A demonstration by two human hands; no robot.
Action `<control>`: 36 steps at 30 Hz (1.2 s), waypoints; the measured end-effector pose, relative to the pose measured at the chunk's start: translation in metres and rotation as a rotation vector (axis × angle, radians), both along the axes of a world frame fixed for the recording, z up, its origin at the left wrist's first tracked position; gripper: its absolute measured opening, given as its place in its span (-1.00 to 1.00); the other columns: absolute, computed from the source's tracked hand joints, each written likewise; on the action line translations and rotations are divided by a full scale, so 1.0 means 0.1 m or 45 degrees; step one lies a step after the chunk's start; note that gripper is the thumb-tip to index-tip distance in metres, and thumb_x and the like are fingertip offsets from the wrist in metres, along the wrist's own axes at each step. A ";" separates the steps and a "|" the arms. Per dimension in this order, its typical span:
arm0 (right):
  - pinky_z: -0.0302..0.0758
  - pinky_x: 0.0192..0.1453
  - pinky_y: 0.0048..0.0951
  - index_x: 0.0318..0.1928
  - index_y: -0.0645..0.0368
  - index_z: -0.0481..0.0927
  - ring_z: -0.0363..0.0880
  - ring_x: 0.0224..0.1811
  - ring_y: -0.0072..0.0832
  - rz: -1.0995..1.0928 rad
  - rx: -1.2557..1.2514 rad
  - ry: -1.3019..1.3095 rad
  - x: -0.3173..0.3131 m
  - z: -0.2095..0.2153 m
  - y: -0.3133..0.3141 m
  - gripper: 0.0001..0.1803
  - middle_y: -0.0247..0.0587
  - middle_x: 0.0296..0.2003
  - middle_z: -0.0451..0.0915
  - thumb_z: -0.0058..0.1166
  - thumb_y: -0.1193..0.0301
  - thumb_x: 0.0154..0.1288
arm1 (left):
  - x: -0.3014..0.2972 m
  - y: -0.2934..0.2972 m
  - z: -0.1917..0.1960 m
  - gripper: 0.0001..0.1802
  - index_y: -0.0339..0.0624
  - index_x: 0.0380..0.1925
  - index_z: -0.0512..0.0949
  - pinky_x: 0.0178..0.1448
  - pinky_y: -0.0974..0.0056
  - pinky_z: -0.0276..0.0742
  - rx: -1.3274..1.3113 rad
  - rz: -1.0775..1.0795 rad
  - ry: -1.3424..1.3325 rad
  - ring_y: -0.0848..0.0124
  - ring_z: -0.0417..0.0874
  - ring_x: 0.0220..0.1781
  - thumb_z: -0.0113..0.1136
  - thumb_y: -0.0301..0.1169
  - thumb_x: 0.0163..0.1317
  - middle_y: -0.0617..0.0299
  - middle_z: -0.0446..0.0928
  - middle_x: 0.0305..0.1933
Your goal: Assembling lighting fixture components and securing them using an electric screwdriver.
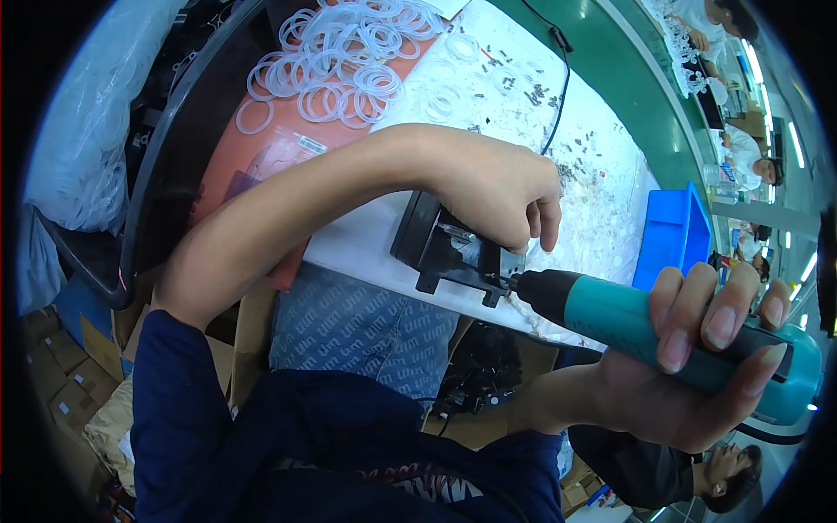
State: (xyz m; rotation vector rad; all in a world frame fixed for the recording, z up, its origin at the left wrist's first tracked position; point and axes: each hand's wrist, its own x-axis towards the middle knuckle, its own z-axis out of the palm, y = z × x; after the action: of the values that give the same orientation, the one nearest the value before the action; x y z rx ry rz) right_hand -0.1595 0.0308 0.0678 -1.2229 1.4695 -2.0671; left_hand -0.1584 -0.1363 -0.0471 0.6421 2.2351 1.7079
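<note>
My right hand [656, 403] is wrapped round a teal electric screwdriver [610, 315] with a black nose. Its tip points left and meets the right end of a black plastic part [434, 260] at the table's near edge. The part has square-cut tabs along its near side, and a shiny metal piece [457, 233] shows in it. Over the part's far side lies my left hand [501, 187], with its fingers curled down against it. The thumb and some fingertips are hidden, and whatever lies under them cannot be seen.
Many clear plastic rings [349, 65] are heaped on an orange mat [222, 170]. Small dark screws [532, 94] lie scattered across the white table surface [602, 205]. A blue bin [667, 231] stands right, and a black cable [567, 78] crosses the far side. Other people sit at right.
</note>
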 end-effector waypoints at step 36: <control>0.47 -0.63 -0.57 -0.22 0.13 0.26 0.49 -0.69 -0.59 0.304 -0.528 0.329 -0.20 -0.18 0.37 -0.64 -0.31 -0.53 0.53 0.21 0.34 0.18 | -0.02 -0.24 0.05 -0.66 -0.20 -0.20 0.64 -0.19 0.34 0.49 0.056 0.750 0.095 0.45 0.60 -0.26 0.32 -0.43 -0.07 0.25 0.64 -0.35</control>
State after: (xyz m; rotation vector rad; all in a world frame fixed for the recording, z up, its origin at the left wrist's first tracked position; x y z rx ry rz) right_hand -0.1793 0.0678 0.0501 -1.7839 0.9459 -2.1715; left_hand -0.1605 -0.1602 -0.0419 0.0416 2.6205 2.0124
